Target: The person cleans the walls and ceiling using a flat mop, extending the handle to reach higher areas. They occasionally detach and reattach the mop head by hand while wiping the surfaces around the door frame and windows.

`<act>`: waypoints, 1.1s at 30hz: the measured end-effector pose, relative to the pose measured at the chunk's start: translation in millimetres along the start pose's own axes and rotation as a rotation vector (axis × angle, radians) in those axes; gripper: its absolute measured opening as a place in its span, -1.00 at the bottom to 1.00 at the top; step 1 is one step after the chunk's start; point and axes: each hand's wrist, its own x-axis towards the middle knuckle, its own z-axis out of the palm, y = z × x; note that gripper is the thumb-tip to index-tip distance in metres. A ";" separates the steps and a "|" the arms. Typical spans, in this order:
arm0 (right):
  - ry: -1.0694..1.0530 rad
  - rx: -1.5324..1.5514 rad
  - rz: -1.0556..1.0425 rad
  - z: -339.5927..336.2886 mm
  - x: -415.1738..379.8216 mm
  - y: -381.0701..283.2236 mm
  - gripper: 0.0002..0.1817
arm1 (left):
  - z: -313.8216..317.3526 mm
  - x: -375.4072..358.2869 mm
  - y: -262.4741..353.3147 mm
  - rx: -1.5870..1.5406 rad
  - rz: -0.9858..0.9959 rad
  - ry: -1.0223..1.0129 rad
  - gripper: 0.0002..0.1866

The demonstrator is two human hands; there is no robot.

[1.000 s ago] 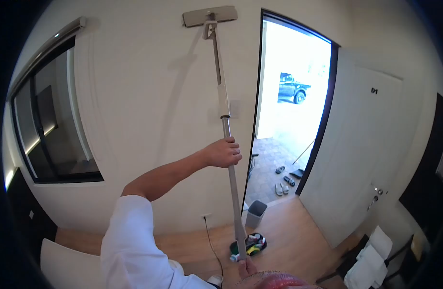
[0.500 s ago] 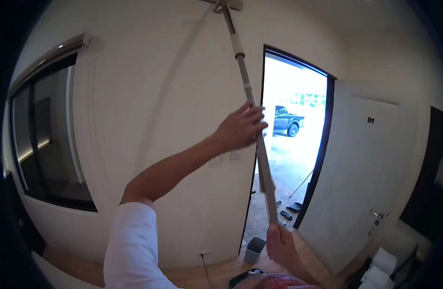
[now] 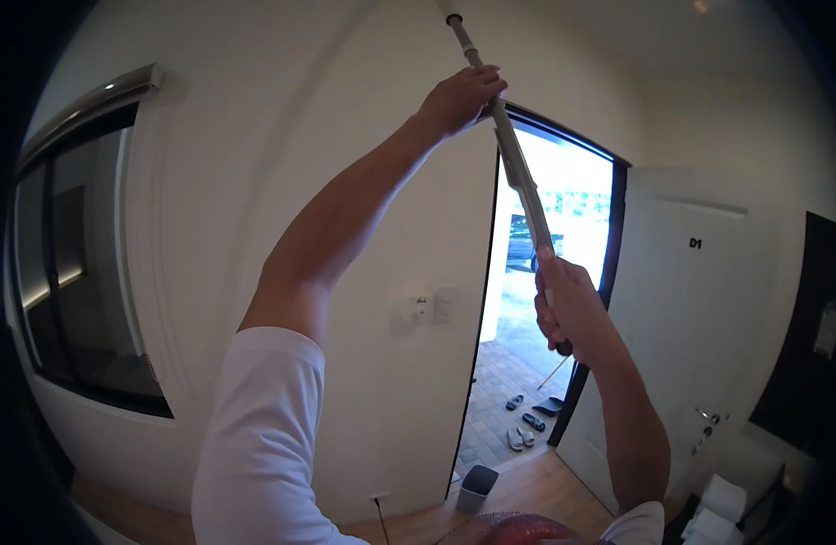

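A long grey pole [image 3: 523, 182] slants up along the wall beside the doorway, and its upper end leaves the top of the view. My left hand [image 3: 461, 102] is closed around the upper part of the pole, near a joint between two sections. Lower down, my right hand [image 3: 572, 304] wraps the pole close to its dark bottom end. Both arms are stretched up and forward. Whatever is fixed to the pole's top is out of view at this moment.
An open doorway [image 3: 554, 236] leads to paving with several shoes [image 3: 519, 439] and a vehicle. The white door [image 3: 681, 345] stands open at right. A grey bin [image 3: 477, 489] is by the threshold. Window [image 3: 91, 263] at left; switches [image 3: 443, 305] on the wall [image 3: 372, 391].
Both hands have risen with the pole, my right hand most clearly. The flat crosspiece at the pole's top has gone out of view above.
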 end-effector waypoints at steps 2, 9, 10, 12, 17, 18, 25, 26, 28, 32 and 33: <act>-0.001 -0.019 -0.046 6.8 15.2 -13.0 -0.43 | -4.8 9.0 -20.0 -0.017 -0.015 -0.001 -0.75; -0.023 -0.028 -0.137 44.4 66.0 -61.5 -0.45 | -14.9 32.5 -87.9 0.013 -0.136 -0.049 -0.73; -0.019 -0.024 -0.173 50.8 69.9 -57.4 -0.46 | -18.8 31.6 -95.4 0.038 -0.091 -0.046 -0.73; -0.034 -0.029 -0.161 54.9 74.1 -50.7 -0.47 | -14.9 21.4 -100.5 0.059 -0.052 -0.059 -0.73; -0.028 -0.009 -0.099 67.5 72.0 -49.3 -0.48 | -21.0 14.7 -88.2 0.202 -0.118 -0.118 -0.72; -0.025 -0.027 -0.100 67.8 69.9 -45.9 -0.47 | -36.6 10.3 -78.4 0.207 -0.107 -0.157 -0.73; -0.026 -0.004 -0.078 82.8 31.8 -2.2 -0.43 | -36.2 -42.2 -48.9 0.187 -0.072 -0.097 -0.76; -0.004 -0.004 -0.045 85.6 24.8 8.2 -0.43 | -34.9 -51.9 -41.5 0.186 -0.063 -0.080 -0.75; -0.011 0.040 0.001 89.5 -0.7 31.1 -0.43 | -42.8 -72.6 -19.0 0.173 -0.058 -0.089 -0.75; -0.058 0.079 0.104 92.3 -45.7 59.5 -0.43 | -73.8 -99.3 20.6 0.182 -0.012 -0.217 -0.67; -0.076 0.071 0.138 89.3 -58.9 56.7 -0.42 | -88.4 -101.6 27.2 0.229 0.017 -0.298 -0.63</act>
